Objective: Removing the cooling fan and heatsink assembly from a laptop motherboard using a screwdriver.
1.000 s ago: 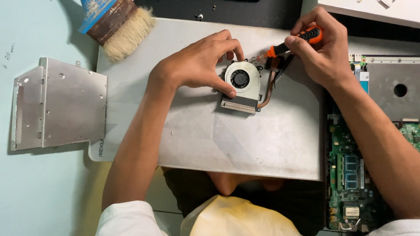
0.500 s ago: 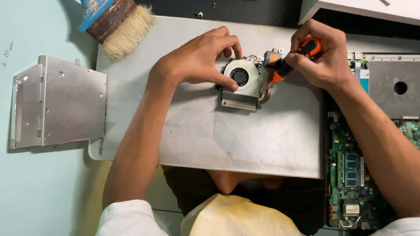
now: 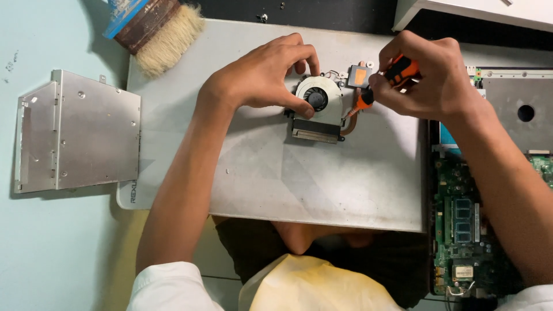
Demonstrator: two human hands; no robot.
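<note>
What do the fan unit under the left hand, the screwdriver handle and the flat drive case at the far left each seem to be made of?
Fan unit: pale plastic-looking housing, dull metal fins along its edge, and a copper-coloured pipe, probably copper.
Screwdriver in the right hand: orange and black handle, likely plastic or rubber.
Drive case: grey sheet metal, matte, with folded edges and small screw holes.

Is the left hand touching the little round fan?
Touching. The head view shows the left hand draped over the fan, its thumb tip pressed on the dark hub and its fingers curled over the top edge, with no gap showing.
</note>
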